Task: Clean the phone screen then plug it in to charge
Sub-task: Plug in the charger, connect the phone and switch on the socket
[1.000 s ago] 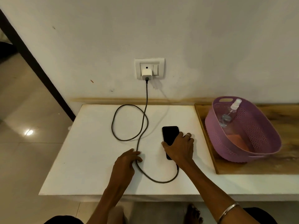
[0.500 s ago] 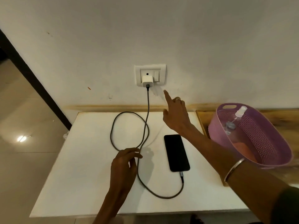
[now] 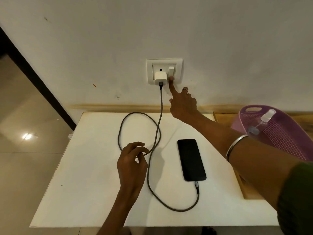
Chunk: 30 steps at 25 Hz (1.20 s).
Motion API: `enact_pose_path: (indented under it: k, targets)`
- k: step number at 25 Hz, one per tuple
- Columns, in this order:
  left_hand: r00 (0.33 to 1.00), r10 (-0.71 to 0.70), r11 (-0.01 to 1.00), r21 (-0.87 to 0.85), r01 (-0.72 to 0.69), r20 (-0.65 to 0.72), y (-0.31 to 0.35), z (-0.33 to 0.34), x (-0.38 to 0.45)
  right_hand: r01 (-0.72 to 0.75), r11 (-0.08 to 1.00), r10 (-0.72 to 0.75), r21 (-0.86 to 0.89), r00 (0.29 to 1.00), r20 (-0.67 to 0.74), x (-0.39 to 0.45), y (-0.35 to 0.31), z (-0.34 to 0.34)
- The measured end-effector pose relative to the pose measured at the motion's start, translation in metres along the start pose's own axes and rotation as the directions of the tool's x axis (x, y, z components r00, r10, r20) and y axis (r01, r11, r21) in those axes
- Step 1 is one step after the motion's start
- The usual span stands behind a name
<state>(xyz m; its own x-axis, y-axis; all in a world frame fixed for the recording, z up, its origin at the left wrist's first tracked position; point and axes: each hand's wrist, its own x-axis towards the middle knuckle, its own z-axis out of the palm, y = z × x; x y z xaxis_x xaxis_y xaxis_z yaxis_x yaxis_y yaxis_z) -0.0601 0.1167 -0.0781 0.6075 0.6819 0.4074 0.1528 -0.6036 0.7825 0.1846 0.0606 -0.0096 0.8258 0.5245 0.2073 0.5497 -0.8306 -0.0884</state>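
Note:
A black phone (image 3: 191, 159) lies face up on the white table (image 3: 88, 192), its screen dark. A grey braided cable (image 3: 152, 189) is plugged into its near end and loops back up to a white charger (image 3: 160, 79) in the wall socket plate (image 3: 149, 72). My right hand (image 3: 182, 104) is raised to the wall, index finger touching the bottom of the switch (image 3: 171, 72) beside the charger, other fingers curled. My left hand (image 3: 132, 162) hovers over the table beside the cable loop, fingers loosely bent, thumb and fingertips at the cable without a clear grip.
A purple plastic basket (image 3: 288, 138) stands on a wooden board (image 3: 249, 195) at the right, with a clear spray bottle (image 3: 262, 122) leaning inside. A dark door frame (image 3: 33, 77) and tiled floor lie to the left.
My right hand left the phone, rose toward the wall and now has its index finger on the switch. The left hand has lifted slightly at the cable. The phone stays flat.

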Motion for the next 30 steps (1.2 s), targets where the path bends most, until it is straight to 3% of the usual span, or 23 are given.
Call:
enact_pose_path:
  k: [5,11,14,18,20,25,30]
  targets:
    - [0.999,-0.007,1.0,0.009,0.007,0.034,0.01,0.004,0.003,-0.024,0.997,0.019,0.079,0.998,0.067,0.001,-0.001,-0.006]
    - [0.997,-0.023,0.999,0.028,0.021,0.077,0.014,0.0,0.002,0.031,0.881,-0.098,0.473,0.988,0.117,-0.025,0.034,-0.031]
    - [0.996,-0.027,0.999,0.049,0.023,0.089,0.014,-0.008,-0.001,-0.121,0.879,0.03,0.46,0.979,0.199,-0.066,0.058,-0.029]
    - [0.989,-0.092,0.995,0.053,0.086,0.113,0.007,-0.019,-0.006,-0.306,0.873,0.107,0.381,0.88,0.462,-0.142,0.081,-0.015]
    - [0.979,-0.153,0.988,0.049,0.147,0.137,0.006,-0.023,-0.009,-0.385,0.846,0.155,0.369,0.839,0.521,-0.18,0.085,-0.006]
    - [0.942,-0.259,0.963,0.129,0.236,0.211,0.009,-0.031,-0.012,-0.518,0.768,0.292,0.377,0.807,0.514,-0.241,0.074,0.004]
    - [0.895,-0.308,0.936,0.269,0.225,0.324,0.005,-0.028,-0.007,-0.522,0.708,0.318,0.475,0.837,0.445,-0.266,0.057,0.013]
